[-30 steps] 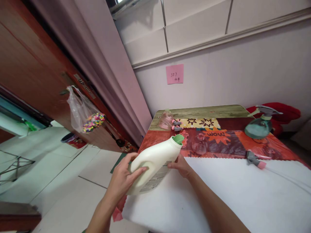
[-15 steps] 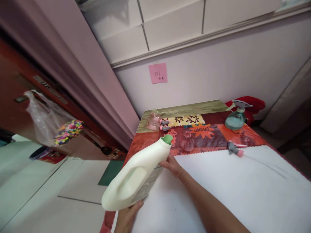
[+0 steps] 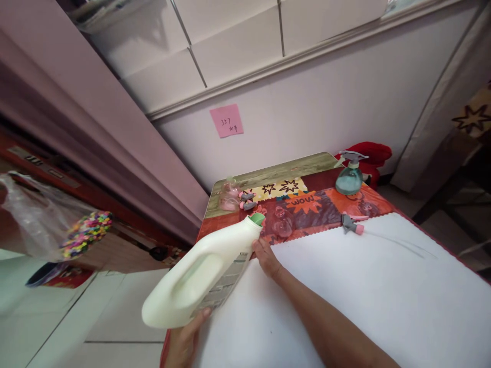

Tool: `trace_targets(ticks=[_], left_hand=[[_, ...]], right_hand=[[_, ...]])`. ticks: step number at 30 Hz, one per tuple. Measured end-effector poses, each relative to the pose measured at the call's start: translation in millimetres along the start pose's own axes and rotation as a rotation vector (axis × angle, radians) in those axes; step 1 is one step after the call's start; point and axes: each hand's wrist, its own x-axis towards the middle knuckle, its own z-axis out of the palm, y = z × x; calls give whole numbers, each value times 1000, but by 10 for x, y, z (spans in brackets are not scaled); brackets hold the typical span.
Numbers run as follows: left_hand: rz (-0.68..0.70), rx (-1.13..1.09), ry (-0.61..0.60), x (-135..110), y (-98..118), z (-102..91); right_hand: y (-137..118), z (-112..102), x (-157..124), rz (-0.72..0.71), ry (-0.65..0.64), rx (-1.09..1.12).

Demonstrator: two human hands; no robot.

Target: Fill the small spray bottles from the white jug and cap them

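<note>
A large off-white detergent jug (image 3: pixel 192 276) with a green pouring spout (image 3: pixel 257 219) lies tilted across the near left of the table, held up in both hands. Its mouth is higher than its base and points toward a small clear bottle (image 3: pixel 283 226) standing open on the red cloth. My left hand (image 3: pixel 187 332) grips the jug's underside near the base. Around the neck, my right hand (image 3: pixel 266 258) has its fingers closed, partly hidden behind the jug. Further right lies a grey and pink trigger sprayer head (image 3: pixel 352 225) with a thin tube.
At the back right stands a spray bottle (image 3: pixel 349 180) with pale liquid. Pink clear bottles (image 3: pixel 230 197) and grey-pink sprayer heads (image 3: pixel 247 199) sit at the back left. White paper (image 3: pixel 368 286) covers the near table. A bag of colourful pieces (image 3: pixel 86 235) hangs at left.
My view has turned to the right, so the table things appear shifted left. The jug stays in both hands, its spout still close to the clear bottle.
</note>
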Motion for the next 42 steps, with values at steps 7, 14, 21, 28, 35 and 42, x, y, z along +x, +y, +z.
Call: trace_targets(ticks=[7,14,21,28,35,42], left_hand=[[-27,-95,15,74,220,282],[15,-146,-32,132,403,399],[84,-154,-28,228,517,443],[67,-145,-59,234,612,493],[90,-111,-60,199,739,558],[140,-81,-77,212,801,587]], right_hand=[[-152,-40,52,-25,74,82],[-222,-93,91,-77,150,82],[-261,-79,84,-97,184,147],[-291,-77,89,-79,185,191],[-239,-91,103,-80,216,205],[-194,-96,118,-51,249,228]])
